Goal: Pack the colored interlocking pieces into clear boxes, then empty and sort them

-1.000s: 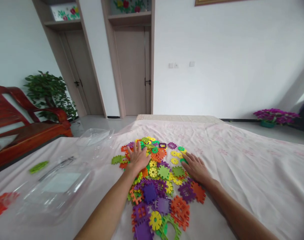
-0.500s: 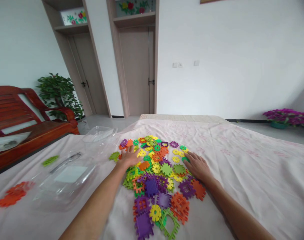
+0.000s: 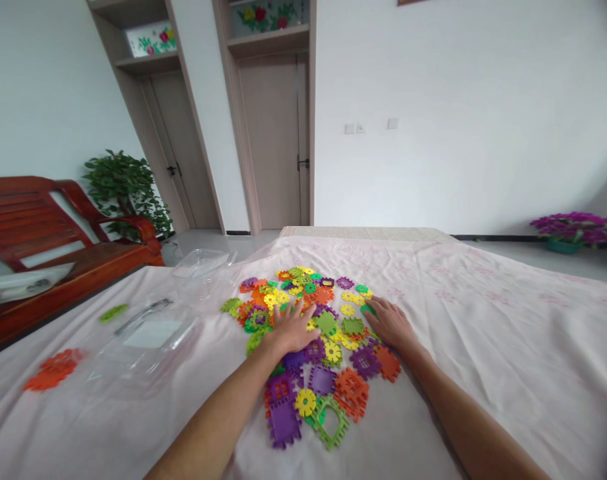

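The left hand (image 3: 293, 330), fingers spread and grasping nothing visible, has shifted from the left edge of the pile of plastic pieces (image 3: 327, 324) on the cloth (image 3: 483, 347) to the pile's middle, apparently leaving that edge free to handle, while the right hand (image 3: 393, 323) lies unclenched at the pile's right edge.

Own body, head view: two bare human arms and hands.
Left forearm (image 3: 220, 415) and right forearm (image 3: 463, 415) are seen uncovered from wrist to lower frame edge, each narrowed toward the wrist. Slim, bare fingers are noted on left grip (image 3: 294, 330) and right grip (image 3: 390, 325); fingernail detail cannot be resolved.
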### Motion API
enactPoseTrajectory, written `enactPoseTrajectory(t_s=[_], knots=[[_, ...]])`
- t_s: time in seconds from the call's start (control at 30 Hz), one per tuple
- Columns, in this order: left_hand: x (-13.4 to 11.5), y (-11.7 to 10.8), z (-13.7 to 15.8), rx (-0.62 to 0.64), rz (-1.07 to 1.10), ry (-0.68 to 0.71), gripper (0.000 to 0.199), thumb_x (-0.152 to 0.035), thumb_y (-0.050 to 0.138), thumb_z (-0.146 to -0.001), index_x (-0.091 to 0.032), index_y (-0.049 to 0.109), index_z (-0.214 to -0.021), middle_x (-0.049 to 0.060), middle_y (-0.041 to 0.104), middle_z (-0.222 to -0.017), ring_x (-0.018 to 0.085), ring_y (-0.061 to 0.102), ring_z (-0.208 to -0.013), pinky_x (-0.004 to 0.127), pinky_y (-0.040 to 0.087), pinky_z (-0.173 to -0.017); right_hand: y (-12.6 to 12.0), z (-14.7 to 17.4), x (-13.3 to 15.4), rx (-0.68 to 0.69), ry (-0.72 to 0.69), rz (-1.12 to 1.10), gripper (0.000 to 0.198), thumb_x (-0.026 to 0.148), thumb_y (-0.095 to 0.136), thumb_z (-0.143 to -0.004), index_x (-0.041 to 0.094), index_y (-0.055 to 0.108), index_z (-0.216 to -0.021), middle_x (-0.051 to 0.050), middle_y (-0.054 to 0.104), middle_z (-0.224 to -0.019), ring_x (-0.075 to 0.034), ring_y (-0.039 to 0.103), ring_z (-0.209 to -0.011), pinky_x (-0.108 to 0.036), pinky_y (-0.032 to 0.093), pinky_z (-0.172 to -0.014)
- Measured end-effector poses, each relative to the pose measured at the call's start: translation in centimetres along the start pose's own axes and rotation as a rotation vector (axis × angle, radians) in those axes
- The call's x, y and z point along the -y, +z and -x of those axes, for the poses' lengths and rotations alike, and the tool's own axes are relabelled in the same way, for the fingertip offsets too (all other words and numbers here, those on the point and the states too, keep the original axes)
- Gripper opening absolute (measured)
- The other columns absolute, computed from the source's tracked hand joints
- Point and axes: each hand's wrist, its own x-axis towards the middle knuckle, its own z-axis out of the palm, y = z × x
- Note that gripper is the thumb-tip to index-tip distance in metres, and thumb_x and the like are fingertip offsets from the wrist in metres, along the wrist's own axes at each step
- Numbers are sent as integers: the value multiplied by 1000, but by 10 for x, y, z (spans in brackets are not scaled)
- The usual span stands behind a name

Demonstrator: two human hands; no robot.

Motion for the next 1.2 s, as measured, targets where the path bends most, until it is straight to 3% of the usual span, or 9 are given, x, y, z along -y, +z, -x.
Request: enactPoseTrajectory(t_s=[0.17,0.3,0.4,0.5,0.57,0.73,0.97,1.07,1.2], knots=[[44,-16,1,-7,-71,-212,72,-60,31,-90,-30,23,-155,11,14,-164,40,13,-149,71,4,-111,2,-2,-1,-10,1,-5,45,44,38,-97,27,56,-134,-6,52,-144,-26,46,-131,-45,33,-109],[35,-24,3,-103,-109,-273,64,-46,34,-93,-20,32,-151,18,21,-161,42,12,-148,72,0,-110,2,-2,-1,-19,3,-13,45,42,38,-96,27,57,-133,-6,53,-144,-26,47,-131,-45,34,-109],[-3,-16,7,-178,-102,-149,62,-54,24,-95,-32,26,-153,8,18,-163,35,8,-150,66,2,-115,1,-2,-1,-11,9,-24,45,42,39,-95,27,58,-133,-6,53,-144,-27,48,-130,-45,34,-109],[-39,3,12,-195,-28,155,64,-63,27,-92,-37,31,-150,6,20,-163,36,11,-150,67,4,-114,2,-1,-2,-7,12,-31,45,42,40,-95,26,59,-133,-7,53,-144,-28,49,-129,-44,34,-108],[-47,15,15,-182,-27,219,67,-67,32,-90,-38,33,-150,5,20,-163,37,11,-149,67,2,-114,4,-2,-4,-11,7,-32,46,43,39,-95,25,59,-132,-7,53,-143,-28,49,-128,-44,35,-108],[-15,18,17,-257,-64,83,60,-55,33,-93,-36,33,-150,5,19,-164,37,16,-148,67,1,-115,5,-3,-6,-13,-9,-22,46,43,37,-96,26,60,-131,-7,53,-143,-28,50,-128,-45,36,-107],[28,-5,14,-180,-132,-162,56,-40,37,-93,-31,40,-148,11,26,-161,41,13,-148,71,-1,-111,4,-2,-3,-24,9,-16,45,43,39,-95,26,60,-131,-8,54,-143,-29,50,-128,-45,36,-106],[3,-5,16,-226,-119,-140,55,-42,34,-94,-25,44,-145,14,26,-160,42,12,-148,70,-1,-112,6,-3,-4,-37,12,-7,45,44,38,-95,26,61,-130,-7,54,-143,-29,51,-127,-45,38,-105],[-56,13,32,-237,8,230,59,-57,28,-95,-36,35,-149,7,23,-162,34,12,-150,66,8,-115,10,-4,-7,-29,10,-11,45,44,38,-95,27,60,-130,-6,54,-143,-29,52,-126,-45,38,-105]])
